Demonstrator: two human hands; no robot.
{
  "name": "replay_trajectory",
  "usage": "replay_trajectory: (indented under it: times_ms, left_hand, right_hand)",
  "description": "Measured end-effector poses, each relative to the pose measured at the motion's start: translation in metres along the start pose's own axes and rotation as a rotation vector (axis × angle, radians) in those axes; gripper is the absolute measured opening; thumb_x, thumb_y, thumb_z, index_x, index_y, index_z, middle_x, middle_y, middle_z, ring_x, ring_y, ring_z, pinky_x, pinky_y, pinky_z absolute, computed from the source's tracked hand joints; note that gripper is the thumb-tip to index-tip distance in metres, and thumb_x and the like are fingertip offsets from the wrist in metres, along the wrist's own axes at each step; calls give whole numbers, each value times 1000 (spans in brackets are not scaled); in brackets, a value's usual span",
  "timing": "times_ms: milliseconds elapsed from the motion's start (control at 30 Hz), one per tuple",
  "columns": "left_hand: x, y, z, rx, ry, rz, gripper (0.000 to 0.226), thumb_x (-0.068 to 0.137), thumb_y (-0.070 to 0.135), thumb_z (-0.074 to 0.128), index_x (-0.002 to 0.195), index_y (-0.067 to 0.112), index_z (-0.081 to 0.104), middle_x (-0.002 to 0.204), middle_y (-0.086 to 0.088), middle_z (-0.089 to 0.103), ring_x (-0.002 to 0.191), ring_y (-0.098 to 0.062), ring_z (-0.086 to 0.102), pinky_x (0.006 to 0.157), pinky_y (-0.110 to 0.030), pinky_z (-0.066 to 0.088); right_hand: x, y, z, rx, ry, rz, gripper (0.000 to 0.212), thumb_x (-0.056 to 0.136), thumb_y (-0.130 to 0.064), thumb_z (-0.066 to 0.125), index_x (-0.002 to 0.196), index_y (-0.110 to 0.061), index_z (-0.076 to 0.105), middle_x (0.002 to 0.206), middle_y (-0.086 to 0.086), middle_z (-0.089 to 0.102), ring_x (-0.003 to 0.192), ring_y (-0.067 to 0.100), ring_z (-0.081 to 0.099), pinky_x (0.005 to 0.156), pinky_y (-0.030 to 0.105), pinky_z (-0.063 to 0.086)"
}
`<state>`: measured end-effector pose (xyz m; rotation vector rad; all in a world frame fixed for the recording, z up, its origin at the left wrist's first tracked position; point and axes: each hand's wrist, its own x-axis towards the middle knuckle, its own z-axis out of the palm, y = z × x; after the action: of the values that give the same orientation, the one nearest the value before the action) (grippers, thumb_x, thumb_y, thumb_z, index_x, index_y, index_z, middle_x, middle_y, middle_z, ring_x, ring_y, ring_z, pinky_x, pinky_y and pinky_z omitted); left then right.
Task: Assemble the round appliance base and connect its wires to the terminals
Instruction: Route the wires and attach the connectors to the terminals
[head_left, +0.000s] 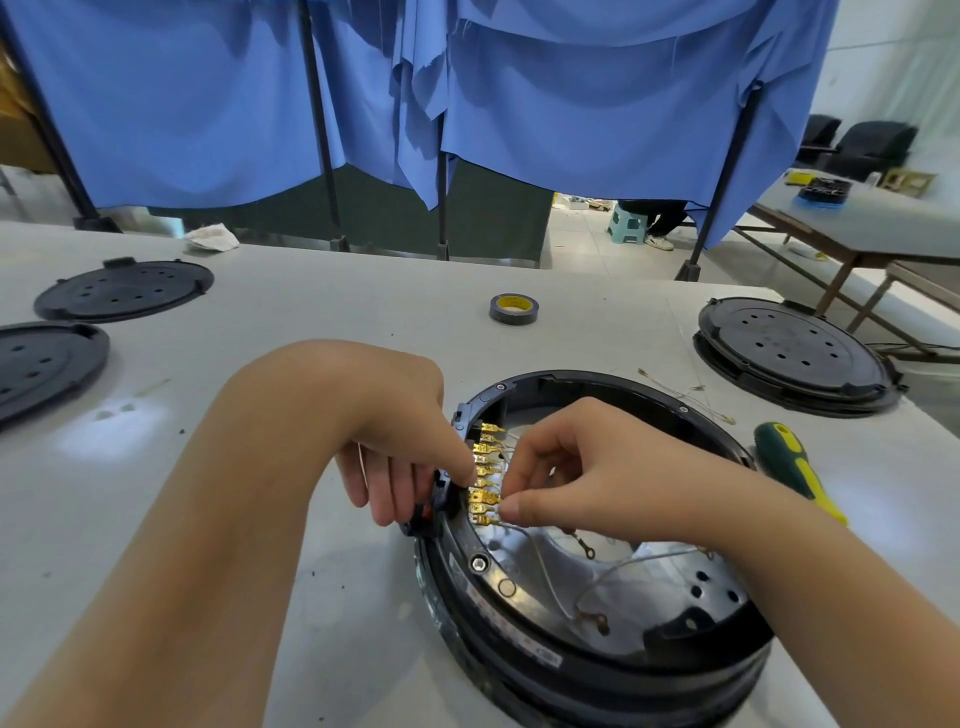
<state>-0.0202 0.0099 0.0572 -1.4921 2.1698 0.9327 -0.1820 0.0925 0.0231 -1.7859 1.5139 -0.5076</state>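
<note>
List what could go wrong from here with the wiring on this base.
1. The gold terminals sit close together; the right hand, pinching a thin wire at the lower tabs, might seat it on the wrong one.
2. The left hand steadies the round base only at its rim, so it may shift.
3. Loose ring lugs could snag.

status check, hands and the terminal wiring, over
Left hand steadies the round base rim, index finger at the gold terminals. Right hand pinches a wire end at the lower terminals. Nothing blocking.
</note>
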Motion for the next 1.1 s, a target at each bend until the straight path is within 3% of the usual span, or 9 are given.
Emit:
replay_trajectory:
  times_ms: [267, 633, 1100]
  left_hand:
    - [0, 1, 0, 7, 5, 0, 36, 87, 34, 65, 71, 3, 69, 67, -9, 74, 58, -17, 71, 58, -25, 57]
    - [1, 2, 1, 19, 4, -8, 33, 86, 32, 64, 70, 3, 69, 65, -8, 74, 57, -16, 71, 59, -25, 59]
    - [1, 3, 1, 25, 9, -6, 34, 87, 33, 65, 70, 3, 69, 65, -8, 73, 56, -15, 71, 61, -26, 59]
  right_hand:
    - [3, 2, 4, -8, -1, -22, 8, 82, -27, 73, 76, -22, 72, 60, -12, 65, 52, -4, 53, 50, 9, 38]
    - [1, 0, 10, -128, 81, -105, 4, 83, -27, 72, 82, -24, 70, 70, -7, 68, 57, 0, 55, 60, 24, 49]
    - [-2, -1, 9, -246, 122, -138, 8, 86, -32, 70, 85, -28, 77, 70, -9, 68, 65, 2, 58, 61, 21, 48]
